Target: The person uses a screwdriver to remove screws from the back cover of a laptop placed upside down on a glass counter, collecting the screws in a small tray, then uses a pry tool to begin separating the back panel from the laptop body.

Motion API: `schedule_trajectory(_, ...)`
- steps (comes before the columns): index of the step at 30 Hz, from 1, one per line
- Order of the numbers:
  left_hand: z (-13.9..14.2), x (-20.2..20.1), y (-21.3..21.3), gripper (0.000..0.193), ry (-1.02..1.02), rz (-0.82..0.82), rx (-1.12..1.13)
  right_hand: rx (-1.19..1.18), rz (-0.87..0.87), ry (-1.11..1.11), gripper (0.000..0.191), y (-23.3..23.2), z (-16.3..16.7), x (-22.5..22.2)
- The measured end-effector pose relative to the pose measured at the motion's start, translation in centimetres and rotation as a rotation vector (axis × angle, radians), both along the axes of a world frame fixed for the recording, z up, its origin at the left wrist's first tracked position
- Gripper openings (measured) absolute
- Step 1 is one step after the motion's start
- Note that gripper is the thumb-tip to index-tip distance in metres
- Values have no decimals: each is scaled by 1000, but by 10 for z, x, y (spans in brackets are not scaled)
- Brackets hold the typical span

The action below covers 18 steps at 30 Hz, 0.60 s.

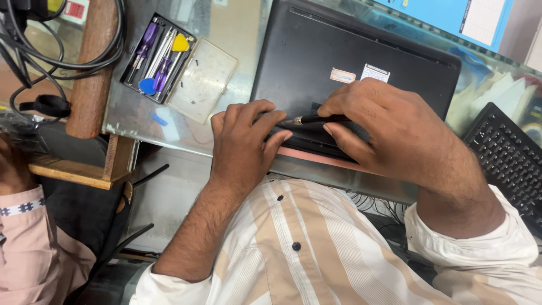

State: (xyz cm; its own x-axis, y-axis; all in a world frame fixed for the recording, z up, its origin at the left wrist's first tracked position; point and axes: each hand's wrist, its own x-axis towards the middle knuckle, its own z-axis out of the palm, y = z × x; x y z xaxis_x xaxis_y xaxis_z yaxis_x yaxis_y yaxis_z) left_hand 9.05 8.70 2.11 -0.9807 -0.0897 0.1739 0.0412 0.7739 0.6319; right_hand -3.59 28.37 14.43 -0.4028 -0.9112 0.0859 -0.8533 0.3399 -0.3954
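Right hand grasping black screwdriver over upturned laptop; left hand flat, released, steadying laptop edge. Open tool case holding purple drivers, picks.

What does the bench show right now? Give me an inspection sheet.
Surface: glass-topped table, worn and smudged.
Job's things: black laptop lying underside up; black screwdriver at its near edge.
Clutter: open tool kit with its clear lid; black keyboard.
Grippers: left hand steadies the tip; right hand grips the screwdriver.
Cables: black bundle far left.
Surroundings: another person's pink sleeve.
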Motion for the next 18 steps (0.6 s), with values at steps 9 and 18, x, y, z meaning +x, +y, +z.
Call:
schedule_trajectory(9, -27, -2, -43, 11, -33, 315, -73, 73, 37, -24, 16, -20, -5, 7)
schedule_trajectory(18, -27, 6, -53, 33, -61, 356, -188, 135, 85, 4, 17, -31, -25, 17)
